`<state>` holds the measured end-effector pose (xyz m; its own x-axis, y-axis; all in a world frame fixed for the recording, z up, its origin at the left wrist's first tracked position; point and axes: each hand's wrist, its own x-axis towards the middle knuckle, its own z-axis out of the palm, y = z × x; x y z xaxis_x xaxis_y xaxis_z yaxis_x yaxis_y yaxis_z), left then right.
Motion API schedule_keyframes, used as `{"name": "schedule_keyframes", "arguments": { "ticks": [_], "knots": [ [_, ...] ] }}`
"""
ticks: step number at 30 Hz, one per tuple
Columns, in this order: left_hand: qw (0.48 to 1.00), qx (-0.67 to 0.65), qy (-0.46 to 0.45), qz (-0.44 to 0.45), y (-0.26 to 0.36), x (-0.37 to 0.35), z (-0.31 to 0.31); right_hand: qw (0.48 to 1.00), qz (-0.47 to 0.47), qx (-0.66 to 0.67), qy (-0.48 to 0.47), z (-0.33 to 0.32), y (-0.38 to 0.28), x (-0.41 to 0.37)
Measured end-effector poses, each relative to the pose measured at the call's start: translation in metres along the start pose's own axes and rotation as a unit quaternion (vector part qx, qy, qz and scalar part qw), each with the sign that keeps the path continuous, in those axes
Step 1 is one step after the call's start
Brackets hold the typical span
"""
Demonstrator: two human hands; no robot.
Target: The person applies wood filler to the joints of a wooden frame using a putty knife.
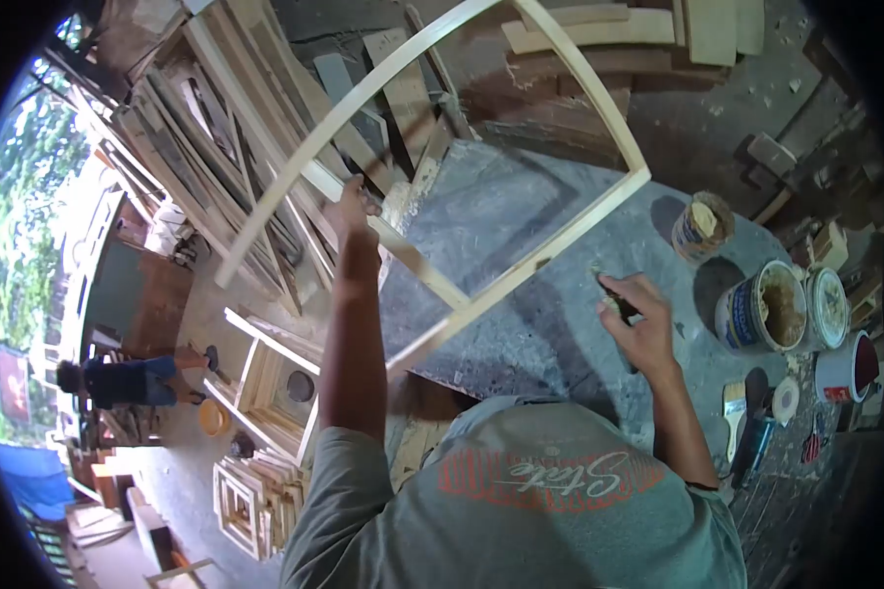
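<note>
My left hand (355, 214) is closed around the crossbar of a pale wooden frame (550, 252). The frame has a curved side and a straight rail, and it is tilted up over a grey worktable (521, 334). To the right of the rail, my right hand (640, 319) grips a small dark-handled tool (614, 293). Its tip points away from me, apart from the frame; its exact kind is too small to tell. A dark spot marks the rail near its middle.
On the table's right stand an open tub of brown paste (781, 309), a smaller smeared can (702, 224), a lidded tub (828, 309) and a paintbrush (735, 417). Wooden boards (196, 167) lean at the back left. Small frames (250, 501) are stacked on the floor; another person (133, 381) is beyond.
</note>
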<state>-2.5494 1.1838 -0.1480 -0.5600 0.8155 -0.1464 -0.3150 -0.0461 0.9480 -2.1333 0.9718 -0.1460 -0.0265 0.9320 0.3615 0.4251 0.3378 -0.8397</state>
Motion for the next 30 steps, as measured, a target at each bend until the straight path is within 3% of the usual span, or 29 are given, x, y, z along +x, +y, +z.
{"name": "schedule_keyframes", "arguments": {
  "ticks": [4,6,11,15,19,20,22,25,28,29,30],
  "knots": [
    [0.991,-0.024,0.034,-0.126,-0.092,0.004,-0.018,0.999,0.016,-0.016,-0.034,0.03,0.042,-0.03],
    [0.989,-0.055,0.012,-0.133,-0.132,-0.006,-0.025,0.997,0.04,-0.026,-0.053,0.038,0.055,-0.044],
    [0.962,-0.003,0.066,-0.265,-0.219,-0.003,-0.045,0.987,0.091,-0.064,-0.113,0.055,0.07,-0.077],
    [0.955,0.062,0.099,-0.271,-0.255,-0.01,-0.044,0.965,0.137,-0.103,-0.201,0.077,0.071,-0.096],
    [0.949,0.189,0.087,-0.239,-0.294,0.003,-0.057,0.955,0.109,-0.119,-0.249,0.106,0.07,-0.097],
    [0.924,0.321,0.046,-0.206,-0.298,0.007,-0.065,0.954,0.1,-0.123,-0.255,0.113,0.071,-0.095],
    [0.817,0.56,-0.042,-0.131,-0.284,0.013,-0.08,0.952,0.077,-0.13,-0.266,0.126,0.074,-0.09],
    [0.72,0.623,-0.147,-0.268,-0.198,-0.015,-0.063,0.94,0.056,-0.146,-0.303,0.146,0.076,-0.069],
    [0.714,0.642,-0.182,-0.212,-0.193,-0.014,-0.091,0.926,0.02,-0.172,-0.336,0.172,0.095,-0.049],
    [0.718,0.666,-0.142,-0.143,-0.209,-0.015,-0.107,0.92,0.008,-0.181,-0.349,0.18,0.101,-0.043],
    [0.73,0.66,-0.121,-0.127,-0.205,-0.024,-0.12,0.913,-0.001,-0.193,-0.361,0.188,0.105,-0.038]
  ]
}}
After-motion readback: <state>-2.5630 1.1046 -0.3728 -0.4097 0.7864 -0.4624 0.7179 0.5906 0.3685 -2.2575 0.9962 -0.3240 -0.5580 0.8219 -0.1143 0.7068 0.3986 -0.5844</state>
